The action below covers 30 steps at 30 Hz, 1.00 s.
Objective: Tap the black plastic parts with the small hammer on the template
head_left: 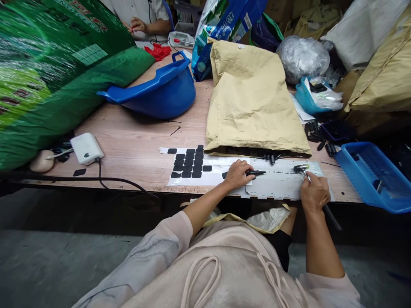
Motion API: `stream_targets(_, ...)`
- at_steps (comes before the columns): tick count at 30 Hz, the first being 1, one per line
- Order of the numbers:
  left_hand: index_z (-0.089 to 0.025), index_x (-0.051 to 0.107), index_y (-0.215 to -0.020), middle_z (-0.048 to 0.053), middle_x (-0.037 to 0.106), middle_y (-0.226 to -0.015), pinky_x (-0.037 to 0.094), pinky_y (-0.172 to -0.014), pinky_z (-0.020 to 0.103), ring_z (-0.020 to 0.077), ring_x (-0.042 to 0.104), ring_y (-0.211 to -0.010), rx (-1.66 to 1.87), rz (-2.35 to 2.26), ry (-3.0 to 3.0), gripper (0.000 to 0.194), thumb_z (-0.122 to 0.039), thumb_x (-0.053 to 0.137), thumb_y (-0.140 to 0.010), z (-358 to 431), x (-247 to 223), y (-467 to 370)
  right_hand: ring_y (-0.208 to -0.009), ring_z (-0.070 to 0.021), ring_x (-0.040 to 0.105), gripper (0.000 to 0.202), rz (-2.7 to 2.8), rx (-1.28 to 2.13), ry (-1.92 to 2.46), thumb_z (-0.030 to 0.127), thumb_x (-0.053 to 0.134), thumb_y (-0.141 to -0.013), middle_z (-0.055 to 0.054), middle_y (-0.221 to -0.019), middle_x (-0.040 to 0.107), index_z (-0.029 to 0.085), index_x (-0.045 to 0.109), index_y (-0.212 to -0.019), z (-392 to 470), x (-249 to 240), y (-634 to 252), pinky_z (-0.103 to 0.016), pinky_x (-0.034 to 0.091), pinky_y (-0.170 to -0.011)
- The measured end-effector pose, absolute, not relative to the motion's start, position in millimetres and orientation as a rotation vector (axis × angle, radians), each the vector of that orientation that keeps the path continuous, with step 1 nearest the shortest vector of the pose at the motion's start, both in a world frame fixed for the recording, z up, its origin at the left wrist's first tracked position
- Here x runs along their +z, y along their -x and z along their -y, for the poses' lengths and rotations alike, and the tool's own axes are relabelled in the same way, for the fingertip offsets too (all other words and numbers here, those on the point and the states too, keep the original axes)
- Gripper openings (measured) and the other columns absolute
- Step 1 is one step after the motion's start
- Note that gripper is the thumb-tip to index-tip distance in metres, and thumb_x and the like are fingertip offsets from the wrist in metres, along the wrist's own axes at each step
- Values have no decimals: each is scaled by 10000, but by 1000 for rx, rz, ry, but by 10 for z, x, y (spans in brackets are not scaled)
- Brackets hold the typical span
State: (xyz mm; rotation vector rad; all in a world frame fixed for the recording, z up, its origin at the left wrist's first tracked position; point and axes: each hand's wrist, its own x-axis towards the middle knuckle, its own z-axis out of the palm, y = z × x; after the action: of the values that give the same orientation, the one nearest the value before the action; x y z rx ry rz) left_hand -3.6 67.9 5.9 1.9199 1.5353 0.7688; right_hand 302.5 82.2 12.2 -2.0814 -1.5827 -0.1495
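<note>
My left hand (pixel 237 174) is closed on a slim black pen-like piece (pixel 257 172), which lies level and points right over a pale board (pixel 272 186). In my right hand (pixel 314 193) is a small hammer (pixel 300 168), its head above the board's right end and its dark handle sticking out below my fist. To the left of my left hand lies a white sheet (pixel 160 149) bearing rows of black rounded patches (pixel 189 162). Several short black parts (pixel 272 159) sit at the mouth of a tan paper sack (pixel 253 107) just beyond the board.
A blue basin (pixel 160 94) stands behind, beside a big green sack (pixel 80 55). At right are a blue basket (pixel 375 175), loose black parts (pixel 316 130) and a turquoise bowl (pixel 303 97). A white box (pixel 86 147) with cables sits left. Another person's hands (pixel 138 25) show across the table.
</note>
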Motion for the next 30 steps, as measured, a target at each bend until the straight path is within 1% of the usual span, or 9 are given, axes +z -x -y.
stream_targets(2,-213,754,-992,38,679,-904,482,-918,389,244,583,-967,764,-1540,-1931,164,-260,823,-851,-675,57,34,-870,-233,466,326,1553,-163,2104,255,587,-904,-110,-960,615,197,817,-1127,-900,49,-3063,-370,341,-759)
stream_targets(5,-213,741,-983,37,680,-908,479,-918,387,243,582,-969,750,-1546,-1949,168,-264,831,-851,-687,54,39,-942,-262,468,357,1477,-193,2131,250,579,-901,-133,-1028,626,208,808,-1171,-946,-15,-3011,-399,347,-792)
stream_targets(9,-208,723,-994,52,688,-945,477,-922,394,250,587,-988,713,-1555,-1993,142,-290,790,-900,-685,99,52,-978,-274,477,376,1463,-230,2136,273,569,-907,-134,-1070,625,223,789,-1207,-943,-48,-2943,-405,354,-803)
stream_targets(14,-203,700,-1103,97,714,-1084,487,-931,397,252,629,-1019,716,-1335,-2201,198,-366,628,-1018,-324,196,5,-970,-267,470,356,1474,-267,2108,284,561,-917,-125,-1043,618,225,784,-1187,-941,-78,-2953,-402,351,-810)
stream_targets(18,-230,675,-1221,77,745,-1106,518,-809,320,206,701,-945,487,-1028,-2264,288,-414,505,-1080,180,142,-60,-981,-272,474,354,1469,-247,2126,278,562,-927,-130,-1060,612,222,779,-1200,-938,-72,-2938,-406,357,-816)
stream_targets(20,-234,675,-1229,76,756,-1119,519,-763,316,218,727,-939,306,-1107,-2233,272,-401,531,-1070,353,81,-74,-989,-277,479,355,1471,-231,2142,282,561,-935,-134,-1074,617,223,779,-1209,-934,-59,-2925,-404,354,-812)
stream_targets(24,-228,705,-1197,92,785,-1111,529,-738,342,284,758,-940,-10,-1255,-2114,267,-361,705,-966,430,49,-70,-983,-273,491,350,1471,-243,2144,287,570,-936,-137,-1076,634,222,784,-1205,-926,-47,-2910,-396,346,-809)
stream_targets(28,-267,732,-1159,47,794,-965,528,-746,324,251,750,-889,193,-1150,-2115,220,-373,694,-970,138,233,-101,-978,-271,495,345,1470,-262,2135,280,575,-931,-138,-1079,638,221,786,-1198,-926,-64,-2908,-392,347,-798)
stream_targets(30,-278,721,-1204,39,777,-981,529,-768,324,236,729,-899,343,-1210,-2149,233,-343,644,-995,-170,358,-148,-980,-272,492,347,1469,-259,2135,282,576,-930,-137,-1082,634,222,783,-1202,-928,-75,-2908,-390,347,-793)
